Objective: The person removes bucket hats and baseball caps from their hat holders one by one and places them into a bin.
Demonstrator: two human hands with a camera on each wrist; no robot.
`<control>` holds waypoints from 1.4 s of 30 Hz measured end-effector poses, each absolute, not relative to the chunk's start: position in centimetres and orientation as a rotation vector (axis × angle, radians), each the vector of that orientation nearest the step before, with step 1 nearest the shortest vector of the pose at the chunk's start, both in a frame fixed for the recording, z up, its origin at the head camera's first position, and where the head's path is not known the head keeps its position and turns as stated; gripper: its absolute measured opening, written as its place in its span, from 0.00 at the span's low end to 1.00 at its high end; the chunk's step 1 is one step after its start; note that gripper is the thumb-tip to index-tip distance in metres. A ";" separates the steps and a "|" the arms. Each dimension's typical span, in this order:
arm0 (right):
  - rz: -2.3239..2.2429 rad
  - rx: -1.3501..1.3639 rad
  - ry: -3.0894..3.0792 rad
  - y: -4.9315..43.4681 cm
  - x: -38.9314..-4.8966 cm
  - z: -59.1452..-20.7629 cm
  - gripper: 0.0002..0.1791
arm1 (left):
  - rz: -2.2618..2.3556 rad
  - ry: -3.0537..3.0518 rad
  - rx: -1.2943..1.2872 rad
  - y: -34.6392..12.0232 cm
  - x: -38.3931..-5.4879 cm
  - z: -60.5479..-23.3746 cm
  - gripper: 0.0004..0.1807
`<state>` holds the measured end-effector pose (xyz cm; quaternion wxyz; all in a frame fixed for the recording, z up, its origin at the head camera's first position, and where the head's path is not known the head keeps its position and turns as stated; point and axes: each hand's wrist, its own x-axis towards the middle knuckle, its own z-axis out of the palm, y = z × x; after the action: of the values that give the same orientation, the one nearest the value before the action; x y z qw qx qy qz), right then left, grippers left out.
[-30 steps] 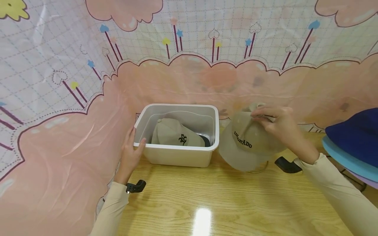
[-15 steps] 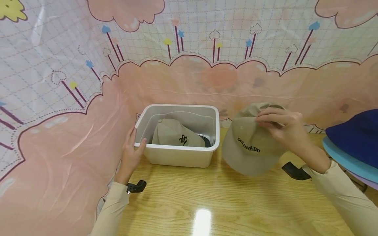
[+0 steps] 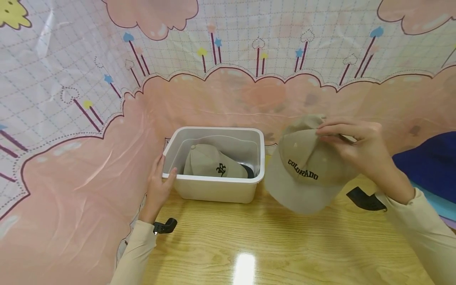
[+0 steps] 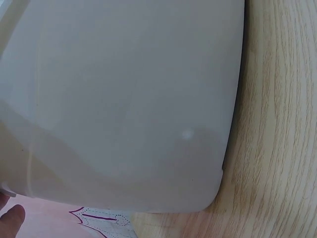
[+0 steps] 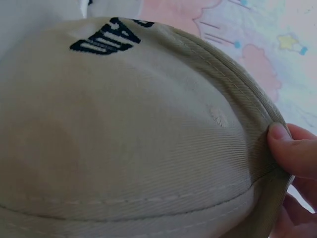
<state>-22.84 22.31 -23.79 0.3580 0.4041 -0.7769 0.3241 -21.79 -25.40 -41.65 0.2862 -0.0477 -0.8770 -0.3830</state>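
My left hand (image 3: 158, 190) rests at the front left corner of a white plastic bin (image 3: 213, 189), its fingers along the left side and its thumb by the front rim. Inside the bin lies a beige baseball cap (image 3: 204, 160) with a dark emblem and a dark brim. To the bin's right, my right hand (image 3: 360, 144) pinches the top of another beige baseball cap (image 3: 303, 158), lettered COLORADO. That cap hangs with its brim downward. In the right wrist view, the thumb (image 5: 292, 151) presses on a fold of the cap's cloth (image 5: 148, 134).
At the right edge a dark blue hat (image 3: 427, 164) lies over light blue and purple ones, partly behind the right arm. Pink patterned sheeting (image 3: 228, 99) covers the wall behind the wooden table (image 3: 206, 237) and its left side.
My right hand has lifted the COLORADO cap slightly up and moved to the right, and the lettering faces more toward me. The left hand and the bin stay in place.
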 end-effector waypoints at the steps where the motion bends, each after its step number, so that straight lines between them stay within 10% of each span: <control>1: 0.835 1.045 -1.998 22.2 -22.7 -23.5 0.16 | -1.022 -2.343 -0.129 -25.4 -21.8 -41.7 0.35; 42: 1.097 0.678 -1.953 12.8 -25.1 -20.4 0.04 | -1.026 -2.336 -0.137 -25.7 -22.0 -41.9 0.36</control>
<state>-25.15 12.79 -20.40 0.3900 0.2666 -0.7685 0.4316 -22.03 -25.68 -41.94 0.2891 -0.0513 -0.8753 -0.3843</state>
